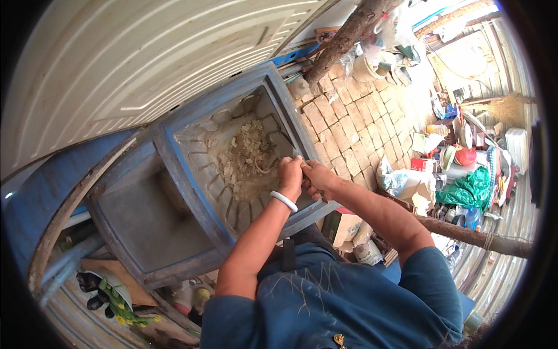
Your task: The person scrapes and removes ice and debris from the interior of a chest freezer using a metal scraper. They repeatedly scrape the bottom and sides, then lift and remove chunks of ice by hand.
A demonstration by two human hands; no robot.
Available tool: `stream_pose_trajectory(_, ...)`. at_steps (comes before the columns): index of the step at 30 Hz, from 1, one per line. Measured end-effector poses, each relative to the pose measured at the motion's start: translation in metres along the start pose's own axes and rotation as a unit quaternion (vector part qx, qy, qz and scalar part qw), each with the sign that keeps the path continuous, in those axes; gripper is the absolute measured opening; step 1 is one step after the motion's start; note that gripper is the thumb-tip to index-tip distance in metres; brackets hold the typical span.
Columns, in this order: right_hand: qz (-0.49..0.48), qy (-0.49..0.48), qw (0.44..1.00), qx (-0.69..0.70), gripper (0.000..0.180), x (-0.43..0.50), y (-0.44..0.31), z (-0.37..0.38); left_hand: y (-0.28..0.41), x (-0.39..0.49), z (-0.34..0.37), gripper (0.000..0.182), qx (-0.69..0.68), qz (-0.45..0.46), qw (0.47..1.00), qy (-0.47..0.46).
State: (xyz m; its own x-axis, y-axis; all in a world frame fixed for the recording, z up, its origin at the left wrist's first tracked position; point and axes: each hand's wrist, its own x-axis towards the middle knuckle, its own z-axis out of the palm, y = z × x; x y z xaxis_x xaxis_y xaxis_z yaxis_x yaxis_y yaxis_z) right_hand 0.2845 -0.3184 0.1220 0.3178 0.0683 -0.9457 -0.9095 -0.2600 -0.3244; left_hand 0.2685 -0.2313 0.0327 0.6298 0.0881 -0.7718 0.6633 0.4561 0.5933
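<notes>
Both hands are close together over the near right rim of a grey basin [192,152] with a ridged inside. My left hand [290,174], a white bangle at its wrist, is closed around what looks like a thin handle, mostly hidden by the fingers. My right hand [320,178] grips the same thing, right beside the left. A flat grey blade-like piece [281,143] lies in the basin just beyond the hands; whether it joins the handle cannot be told. Pale, crumbly wet material [248,150] covers the basin's middle.
A second grey basin [152,218] adjoins on the left. A ribbed panel [174,52] rises beyond. Wooden poles stand at upper right [348,39] and lower right [475,235]. Brick paving [353,122], a green plastic bag [468,189] and clutter lie to the right; a bowl [117,288] holds eggplants.
</notes>
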Motion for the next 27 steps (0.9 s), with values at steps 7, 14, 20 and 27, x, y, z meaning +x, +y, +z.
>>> stream_pose_trajectory(7,-0.004,-0.027,0.999,-0.025,0.034,0.001,-0.006,-0.006,-0.051,0.044,0.013,0.03,0.07,0.068,0.992,0.082)
stream_pose_trajectory(14,-0.08,0.045,0.993,0.071,0.037,-0.001,0.032,0.024,-0.021,0.008,-0.013,0.032,0.097,0.06,0.993,0.003)
stream_pose_trajectory(20,-0.124,0.049,0.983,0.127,0.044,-0.008,0.053,0.046,-0.025,-0.01,-0.029,0.032,0.184,0.132,0.973,0.031)
stream_pose_trajectory(27,-0.132,0.028,0.98,0.145,0.043,0.004,0.076,0.034,-0.037,-0.01,-0.026,0.028,0.282,0.171,0.943,0.047)
